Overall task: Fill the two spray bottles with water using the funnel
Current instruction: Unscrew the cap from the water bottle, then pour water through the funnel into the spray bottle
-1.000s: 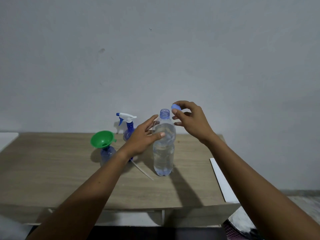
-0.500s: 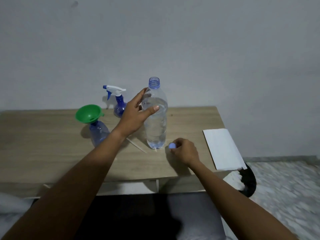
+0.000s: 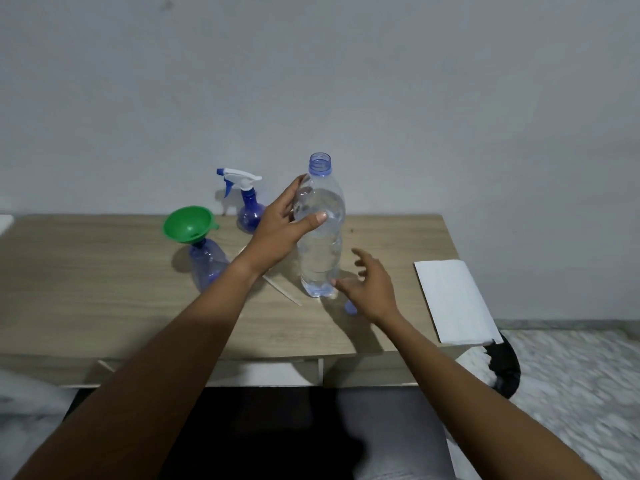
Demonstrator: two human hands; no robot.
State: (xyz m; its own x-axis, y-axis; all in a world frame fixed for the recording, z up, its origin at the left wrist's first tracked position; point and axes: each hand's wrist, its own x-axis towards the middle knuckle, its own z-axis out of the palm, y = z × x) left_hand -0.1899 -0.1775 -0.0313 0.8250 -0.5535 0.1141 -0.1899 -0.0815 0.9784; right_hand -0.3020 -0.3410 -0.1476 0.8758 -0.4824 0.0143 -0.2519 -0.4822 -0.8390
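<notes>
The left hand [image 3: 280, 230] grips the upright, uncapped water bottle [image 3: 320, 258] high on its body, thumb across the front. The right hand [image 3: 372, 289] hovers with fingers spread beside the bottle's base, just above the blue cap [image 3: 349, 308] (lying on the table [image 3: 86, 278]). To the left, the green funnel [image 3: 187, 225] sits in the near spray bottle [image 3: 207, 265]; the far spray bottle [image 3: 249, 213] carries its trigger head.

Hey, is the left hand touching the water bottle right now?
Touching. The head view shows the left hand gripping the upper part of the upright water bottle, with the thumb lying across its front and the fingers along its left side.
</notes>
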